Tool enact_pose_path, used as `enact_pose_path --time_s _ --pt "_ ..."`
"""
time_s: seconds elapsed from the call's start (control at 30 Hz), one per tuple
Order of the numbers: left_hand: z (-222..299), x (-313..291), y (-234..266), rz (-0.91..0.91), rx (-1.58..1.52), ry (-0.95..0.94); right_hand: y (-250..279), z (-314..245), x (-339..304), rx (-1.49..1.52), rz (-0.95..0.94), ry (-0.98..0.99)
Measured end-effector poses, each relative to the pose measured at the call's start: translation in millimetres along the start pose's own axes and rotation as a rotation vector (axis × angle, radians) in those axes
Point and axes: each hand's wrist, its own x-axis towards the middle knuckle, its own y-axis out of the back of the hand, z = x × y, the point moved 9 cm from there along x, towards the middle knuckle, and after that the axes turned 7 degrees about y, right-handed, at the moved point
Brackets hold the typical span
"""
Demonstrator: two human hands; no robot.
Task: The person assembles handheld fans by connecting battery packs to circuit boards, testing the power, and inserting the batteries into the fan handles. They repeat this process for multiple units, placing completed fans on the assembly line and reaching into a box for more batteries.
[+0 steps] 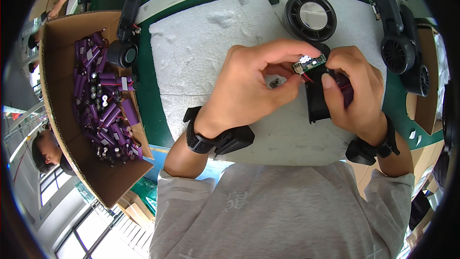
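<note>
My left hand point(244, 79) pinches a small green circuit board point(309, 64) between thumb and fingertips. Red wires point(307, 77) run from the board toward my right hand. That right hand point(359, 88) is closed around a purple battery cell point(346, 90), only partly visible behind the thumb. Beneath both hands lies a black handheld fan; its round head point(310, 17) points away from me and its handle housing point(317, 103) reaches toward me. Where the handle passes under my fingers, it is hidden.
White foam sheets point(191, 43) cover the green table point(160, 115). At left, a cardboard box point(103, 182) contains many wired purple cells point(112, 120). A black fan point(123, 53) stands by it. More black fans point(398, 52) and another box point(424, 110) are at right. Other people are at far left.
</note>
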Motion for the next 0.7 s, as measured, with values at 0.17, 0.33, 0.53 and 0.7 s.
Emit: enact_pose_path --time_s 0.17,0.33,0.53,0.7 --pt "-5 -1 0 0.052 -0.001 0.084 4 -6 8 -0.042 0.032 -0.021" --pt "1 -1 1 0.083 0.163 -0.082 -4 -6 5 -0.111 -0.063 0.019" --pt "16 -4 1 0.140 0.367 -0.231 -2 -5 7 -0.135 -0.037 0.037" --pt "14 -4 4 0.169 0.390 -0.229 -4 -1 2 -0.086 -0.101 -0.041"
